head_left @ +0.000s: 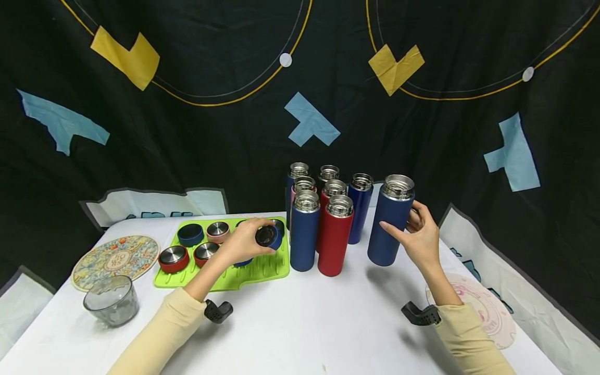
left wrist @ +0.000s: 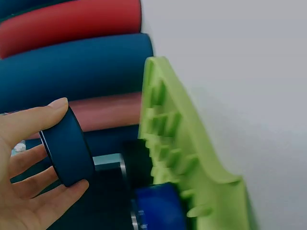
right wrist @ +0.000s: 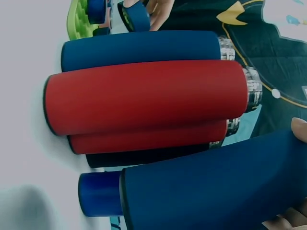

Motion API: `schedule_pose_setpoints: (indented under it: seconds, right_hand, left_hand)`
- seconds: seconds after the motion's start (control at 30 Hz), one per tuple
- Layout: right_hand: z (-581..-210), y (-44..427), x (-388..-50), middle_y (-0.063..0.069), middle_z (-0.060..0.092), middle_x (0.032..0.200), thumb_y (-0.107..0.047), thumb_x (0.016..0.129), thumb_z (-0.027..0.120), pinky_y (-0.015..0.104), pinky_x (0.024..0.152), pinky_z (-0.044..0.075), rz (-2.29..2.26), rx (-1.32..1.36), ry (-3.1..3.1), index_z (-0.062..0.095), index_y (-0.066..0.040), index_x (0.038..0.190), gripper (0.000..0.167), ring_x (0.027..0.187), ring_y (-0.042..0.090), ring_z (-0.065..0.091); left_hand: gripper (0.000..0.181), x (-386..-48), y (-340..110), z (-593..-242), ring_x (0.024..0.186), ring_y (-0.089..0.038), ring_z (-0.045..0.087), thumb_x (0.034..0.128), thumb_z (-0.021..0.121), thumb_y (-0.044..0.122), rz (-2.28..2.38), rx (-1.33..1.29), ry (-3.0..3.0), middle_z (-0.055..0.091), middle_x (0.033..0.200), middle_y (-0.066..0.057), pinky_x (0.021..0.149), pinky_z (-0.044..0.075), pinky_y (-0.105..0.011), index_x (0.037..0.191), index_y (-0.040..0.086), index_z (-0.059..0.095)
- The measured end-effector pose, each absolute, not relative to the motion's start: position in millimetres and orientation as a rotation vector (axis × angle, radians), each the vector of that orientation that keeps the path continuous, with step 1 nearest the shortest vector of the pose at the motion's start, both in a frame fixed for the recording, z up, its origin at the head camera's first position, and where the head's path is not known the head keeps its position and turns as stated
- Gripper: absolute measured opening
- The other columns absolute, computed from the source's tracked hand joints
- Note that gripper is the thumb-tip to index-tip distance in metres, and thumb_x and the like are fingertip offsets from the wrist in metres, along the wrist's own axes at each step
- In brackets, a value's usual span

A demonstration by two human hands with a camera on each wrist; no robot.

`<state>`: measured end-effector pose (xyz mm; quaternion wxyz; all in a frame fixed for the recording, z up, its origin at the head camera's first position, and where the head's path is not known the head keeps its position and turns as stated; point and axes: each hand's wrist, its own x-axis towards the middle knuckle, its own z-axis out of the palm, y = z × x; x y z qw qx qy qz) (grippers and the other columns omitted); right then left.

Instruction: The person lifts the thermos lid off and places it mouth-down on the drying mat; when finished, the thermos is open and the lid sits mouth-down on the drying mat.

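Observation:
My left hand pinches a dark blue bottle lid by its rim above the green drying mat. In the left wrist view, thumb and fingers curl round that lid. My right hand grips a lidless dark blue thermos bottle, upright but slightly tilted and lifted off the table. The right wrist view shows this thermos large in front. Left of it stand several open-topped bottles, among them a blue bottle and a red bottle in front.
More lids lie on the mat, including a red lid, a pink lid and a blue lid. A glass bowl and a patterned round mat are at left. A pale round mat lies at right. Black cloth hangs behind.

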<state>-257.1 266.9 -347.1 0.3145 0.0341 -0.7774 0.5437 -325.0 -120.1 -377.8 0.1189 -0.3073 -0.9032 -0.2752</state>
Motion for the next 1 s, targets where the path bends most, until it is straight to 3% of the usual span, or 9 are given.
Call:
schedule_pose_setpoints:
  seconds: [0.33, 0.77, 0.9, 1.0]
  right_hand:
    - [-359.8, 261.3, -269.6, 0.014, 0.066, 0.114, -0.002, 0.071, 0.085, 0.018, 0.085, 0.051, 1.535, 0.156, -1.917, 0.047, -0.004, 0.128, 0.069, 0.094, 0.007, 0.065]
    - [-360.3, 244.5, -269.7, -0.016, 0.064, 0.098, 0.007, 0.070, 0.082, 0.016, 0.081, 0.051, 1.575, 0.181, -1.868, 0.045, 0.006, 0.128, 0.068, 0.089, 0.003, 0.064]
    - [-366.7, 244.8, -274.9, -0.010, 0.065, 0.098, 0.005, 0.071, 0.082, 0.017, 0.080, 0.051, 1.594, 0.141, -1.857, 0.045, 0.004, 0.126, 0.067, 0.088, 0.005, 0.064]
    - [-377.8, 247.1, -283.9, 0.005, 0.067, 0.106, 0.001, 0.072, 0.083, 0.017, 0.081, 0.050, 1.620, 0.108, -1.859, 0.045, 0.000, 0.127, 0.067, 0.090, 0.008, 0.064]
  left_hand:
    - [0.065, -341.8, -110.5, -398.9, 0.108, -0.033, 0.060, 0.0658, 0.089, 0.016, -0.741, -0.884, -2.749, 0.064, 0.117, -0.017, 0.091, 0.050, -0.047, 0.122, 0.000, 0.061]
    - [0.064, -347.5, -101.9, -412.7, 0.112, -0.032, 0.058, 0.0640, 0.090, 0.013, -0.706, -0.830, -2.852, 0.064, 0.118, -0.017, 0.095, 0.048, -0.044, 0.121, 0.000, 0.062]
    - [0.066, -350.8, -100.9, -415.3, 0.114, -0.031, 0.057, 0.0645, 0.090, 0.015, -0.698, -0.773, -2.903, 0.062, 0.121, -0.017, 0.095, 0.048, -0.044, 0.123, 0.002, 0.062]
    - [0.067, -351.7, -100.3, -417.9, 0.115, -0.031, 0.057, 0.0655, 0.090, 0.016, -0.690, -0.753, -2.927, 0.061, 0.123, -0.017, 0.096, 0.048, -0.045, 0.124, 0.003, 0.061]
